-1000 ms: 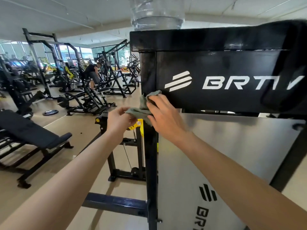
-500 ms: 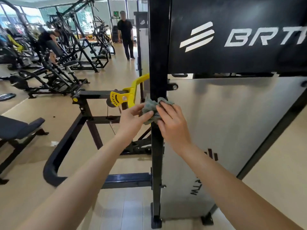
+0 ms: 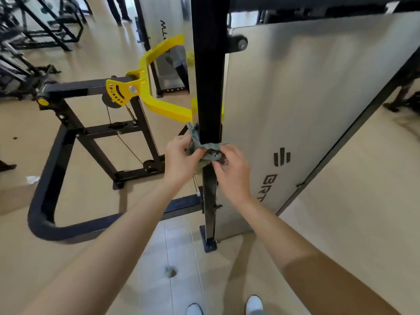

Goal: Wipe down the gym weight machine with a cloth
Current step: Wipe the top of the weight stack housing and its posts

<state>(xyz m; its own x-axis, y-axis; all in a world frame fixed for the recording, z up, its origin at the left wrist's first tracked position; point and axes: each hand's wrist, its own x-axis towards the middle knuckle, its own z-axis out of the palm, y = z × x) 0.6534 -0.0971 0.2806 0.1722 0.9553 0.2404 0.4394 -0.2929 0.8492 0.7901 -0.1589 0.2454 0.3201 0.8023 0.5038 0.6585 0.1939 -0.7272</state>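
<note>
A grey-green cloth (image 3: 210, 151) is wrapped around the black upright post (image 3: 209, 76) of the weight machine, about halfway down. My left hand (image 3: 181, 160) grips the cloth on the post's left side. My right hand (image 3: 234, 171) pinches the cloth's other end on the right side. A silver panel (image 3: 306, 98) with a black logo covers the machine to the right of the post. The post's foot (image 3: 210, 244) stands on the floor below my hands.
A yellow lever arm (image 3: 159, 96) and a black frame with a curved base bar (image 3: 45, 201) stand to the left. More gym equipment (image 3: 34, 30) fills the far left. A small scrap (image 3: 170, 271) lies on the floor. My white shoes (image 3: 254, 305) show at the bottom.
Both hands have slid the cloth down the post, from just under the black logo header to below the yellow lever. The view has tilted down toward the floor.
</note>
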